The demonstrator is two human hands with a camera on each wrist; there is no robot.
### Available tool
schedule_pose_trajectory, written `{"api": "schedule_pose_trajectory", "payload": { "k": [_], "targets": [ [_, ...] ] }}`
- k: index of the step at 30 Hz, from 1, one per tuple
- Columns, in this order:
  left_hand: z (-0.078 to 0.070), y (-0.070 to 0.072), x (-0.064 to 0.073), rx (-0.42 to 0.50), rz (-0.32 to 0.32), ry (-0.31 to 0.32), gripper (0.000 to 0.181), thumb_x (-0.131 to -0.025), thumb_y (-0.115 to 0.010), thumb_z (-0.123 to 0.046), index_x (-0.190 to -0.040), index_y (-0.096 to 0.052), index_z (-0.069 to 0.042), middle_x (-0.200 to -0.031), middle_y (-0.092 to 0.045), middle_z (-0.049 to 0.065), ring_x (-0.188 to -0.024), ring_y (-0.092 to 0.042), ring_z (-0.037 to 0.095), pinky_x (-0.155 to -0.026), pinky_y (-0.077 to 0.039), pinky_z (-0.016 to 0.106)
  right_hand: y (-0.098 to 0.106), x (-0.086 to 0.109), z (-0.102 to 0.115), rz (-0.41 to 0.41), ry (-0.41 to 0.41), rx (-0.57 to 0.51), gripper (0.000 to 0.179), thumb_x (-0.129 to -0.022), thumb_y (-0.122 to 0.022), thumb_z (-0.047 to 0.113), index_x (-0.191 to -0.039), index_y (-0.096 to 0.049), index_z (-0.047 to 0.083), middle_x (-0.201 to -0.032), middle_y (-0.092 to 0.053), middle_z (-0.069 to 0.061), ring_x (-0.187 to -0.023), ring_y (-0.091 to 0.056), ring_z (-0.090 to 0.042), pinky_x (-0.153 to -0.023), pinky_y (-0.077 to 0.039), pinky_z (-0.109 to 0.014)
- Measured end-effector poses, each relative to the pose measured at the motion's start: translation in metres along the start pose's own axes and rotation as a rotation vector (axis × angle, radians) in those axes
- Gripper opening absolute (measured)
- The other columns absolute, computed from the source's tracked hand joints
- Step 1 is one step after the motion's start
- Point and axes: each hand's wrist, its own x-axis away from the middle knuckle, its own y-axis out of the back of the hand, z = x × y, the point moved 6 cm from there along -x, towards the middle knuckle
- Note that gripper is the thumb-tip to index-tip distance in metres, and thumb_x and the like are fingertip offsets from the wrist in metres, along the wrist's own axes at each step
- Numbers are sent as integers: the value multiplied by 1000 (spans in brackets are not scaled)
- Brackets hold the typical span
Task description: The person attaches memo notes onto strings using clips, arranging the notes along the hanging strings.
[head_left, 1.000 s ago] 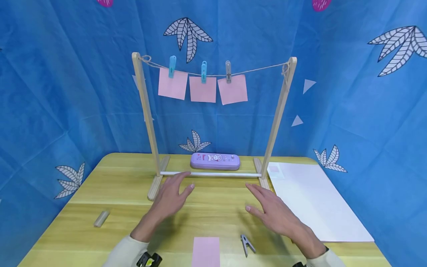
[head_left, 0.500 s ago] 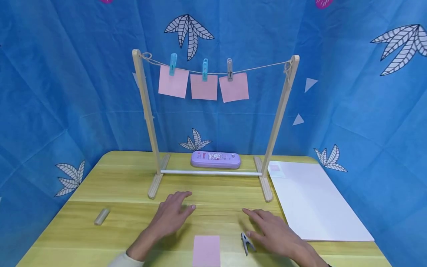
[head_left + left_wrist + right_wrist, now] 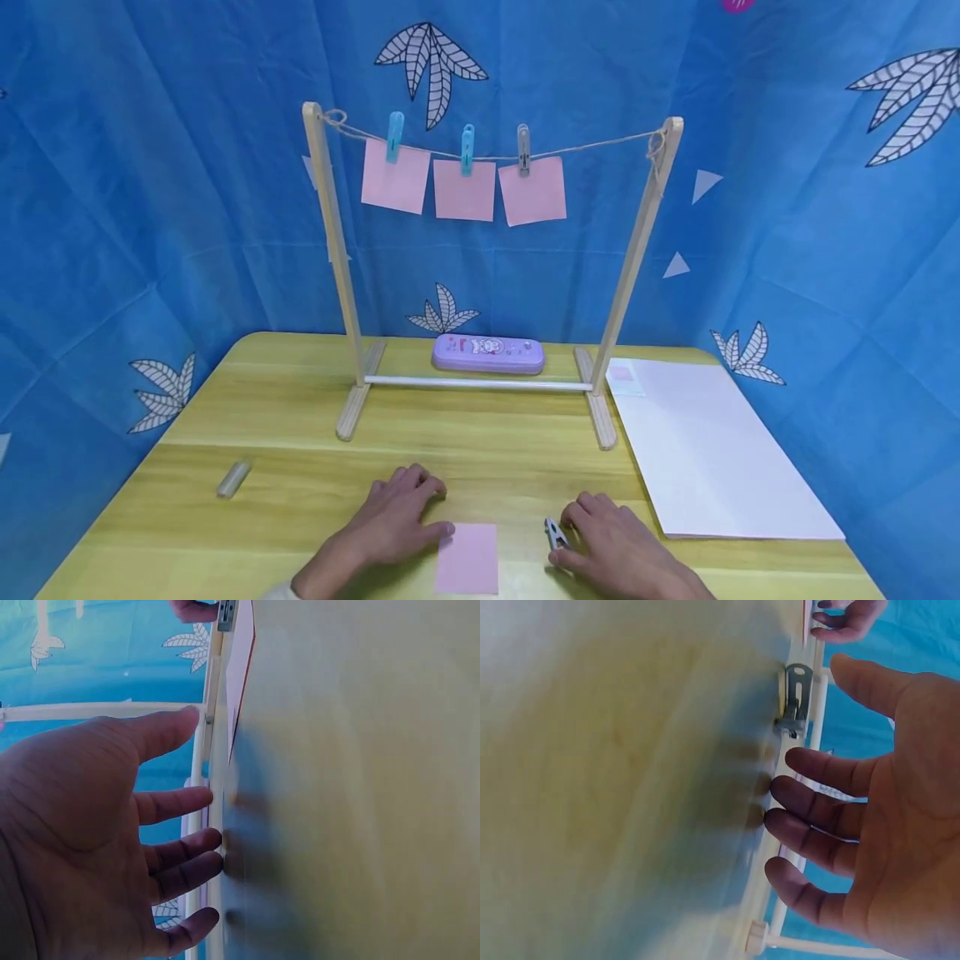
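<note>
My left hand [image 3: 393,518] is low over the table at the left edge of a pink paper square [image 3: 467,567], its thumb tip at the square's upper left corner. In the left wrist view its fingers [image 3: 180,804] are spread and loosely bent, holding nothing, and the paper [image 3: 240,664] lies beyond the thumb. A grey clothespin [image 3: 556,533] lies right of the paper. My right hand [image 3: 618,546] hovers around it, thumb and forefinger to either side. In the right wrist view a gap shows between the clothespin [image 3: 798,694] and the relaxed fingers [image 3: 814,799].
Behind stands a wooden frame [image 3: 633,258] with a string; two blue clothespins and a grey one hold three pink papers [image 3: 465,192] on it. A purple pencil case [image 3: 487,356] is at the back, a white board [image 3: 723,450] at right, a small stick [image 3: 233,480] at left.
Both hands have come down and back toward the near side of the table, the left to the pink paper, the right to the grey clothespin. The head view has tilted slightly.
</note>
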Motion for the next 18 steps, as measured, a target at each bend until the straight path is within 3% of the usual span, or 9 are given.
{"api": "schedule_pose_trajectory", "payload": {
  "k": [7,18],
  "targets": [
    [-6,-6,4,-27,19,-10,56,-76,-70,-59,-117,-62,-21,-118,-50,-3,-109,-46,17,-85,-37,39,-2,5,4,-65,-14,37,50,-81,-56,71,-96,-60,24,-85,-45,16,-75,-36,-4,-60,-29,-23],
    [-8,-8,7,-30,31,0,60,-76,-70,-59,-120,-61,-20,-122,-49,1,-112,-45,20,-85,-37,41,-5,16,8,-66,-111,83,50,-76,-65,67,-96,-61,22,-85,-46,13,-75,-39,-8,-61,-31,-27]
  ]
}}
